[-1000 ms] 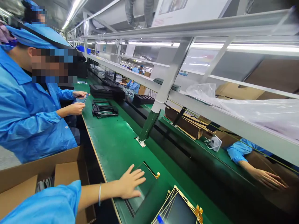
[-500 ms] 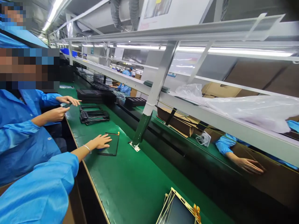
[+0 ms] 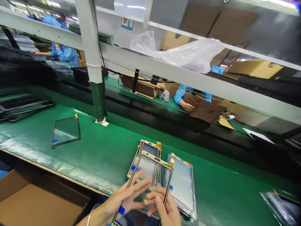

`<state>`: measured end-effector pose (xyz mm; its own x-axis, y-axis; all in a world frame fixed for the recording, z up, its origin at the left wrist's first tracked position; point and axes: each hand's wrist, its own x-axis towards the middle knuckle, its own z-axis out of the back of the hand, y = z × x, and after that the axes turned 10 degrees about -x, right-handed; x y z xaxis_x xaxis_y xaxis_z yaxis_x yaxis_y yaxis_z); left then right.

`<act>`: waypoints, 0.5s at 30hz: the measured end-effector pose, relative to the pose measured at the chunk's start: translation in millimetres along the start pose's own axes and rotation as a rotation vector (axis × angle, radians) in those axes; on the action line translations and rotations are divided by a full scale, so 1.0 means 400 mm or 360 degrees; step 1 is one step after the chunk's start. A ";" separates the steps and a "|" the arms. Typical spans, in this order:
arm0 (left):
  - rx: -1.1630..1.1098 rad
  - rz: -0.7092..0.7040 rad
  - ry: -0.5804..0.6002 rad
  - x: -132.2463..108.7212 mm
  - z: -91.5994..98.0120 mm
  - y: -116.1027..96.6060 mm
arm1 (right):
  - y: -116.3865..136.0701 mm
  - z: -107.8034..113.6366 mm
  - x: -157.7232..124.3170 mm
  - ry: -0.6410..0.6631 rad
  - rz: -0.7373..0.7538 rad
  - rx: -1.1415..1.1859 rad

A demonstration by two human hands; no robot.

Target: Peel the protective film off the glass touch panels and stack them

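Note:
A thin touch-screen panel with a dark border, blue tab and orange connector is tilted in front of me. My right hand grips its right edge, fingers curled and thumb raised. My left hand, with a bracelet at the wrist, is at the panel's left side, its fingers stretched apart and overlapping the clear glass. Whether they lie in front of or behind the glass I cannot tell. Beyond the panel lies a stack of similar screens. To its right is another stack of light-faced screens.
A single framed panel lies left on the green bench. Black frames are piled farther left. A post rises from the bench. Wrapped panels lie at right. An open carton sits below. Across the line, a person's hand touches cardboard.
My view has swung right. My left hand has left the framed panel on the bench and come to another panel, where my right hand now shows. The co-worker at left is out of view.

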<state>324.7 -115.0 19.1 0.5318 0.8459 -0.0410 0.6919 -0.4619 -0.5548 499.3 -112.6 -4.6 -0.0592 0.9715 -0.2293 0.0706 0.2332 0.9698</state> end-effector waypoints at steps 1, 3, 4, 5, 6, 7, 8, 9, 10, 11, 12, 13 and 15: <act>-0.0172 0.0025 -0.0013 0.020 -0.012 0.019 | -0.011 0.017 0.002 -0.0137 0.0073 -0.0123; -0.0318 0.0076 -0.0050 0.050 -0.022 0.034 | -0.020 0.061 0.007 -0.0477 0.0310 -0.0540; -0.0328 0.0108 -0.0068 0.060 -0.025 0.037 | -0.016 0.083 0.009 -0.0632 0.0472 -0.0808; -0.0315 0.0139 -0.0086 0.068 -0.027 0.038 | -0.007 0.103 0.013 -0.0735 0.0656 -0.1078; -0.0283 0.0177 -0.0103 0.073 -0.031 0.041 | 0.009 0.117 0.017 -0.0769 0.0856 -0.1317; -0.0239 0.0219 -0.0119 0.076 -0.036 0.045 | 0.030 0.127 0.023 -0.0740 0.1050 -0.1495; -0.0189 0.0261 -0.0131 0.078 -0.042 0.051 | 0.056 0.132 0.031 -0.0675 0.1223 -0.1595; -0.0134 0.0299 -0.0135 0.078 -0.048 0.058 | 0.085 0.133 0.041 -0.0604 0.1362 -0.1629; -0.0080 0.0325 -0.0136 0.078 -0.055 0.064 | 0.116 0.133 0.052 -0.0554 0.1462 -0.1623; -0.0029 0.0340 -0.0134 0.076 -0.060 0.069 | 0.145 0.133 0.064 -0.0529 0.1524 -0.1603; 0.0014 0.0347 -0.0132 0.074 -0.064 0.072 | 0.173 0.136 0.076 -0.0525 0.1552 -0.1582; 0.0049 0.0348 -0.0136 0.071 -0.067 0.073 | 0.195 0.142 0.087 -0.0553 0.1553 -0.1566; 0.0094 0.0335 -0.0157 0.064 -0.069 0.068 | 0.223 0.168 0.103 -0.0720 0.1450 -0.1501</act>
<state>370.8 -113.3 25.8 0.6092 0.7557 -0.2403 0.5395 -0.6171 -0.5729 570.2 -48.9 66.7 -0.0189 0.7355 0.6772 -0.7935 -0.4231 0.4374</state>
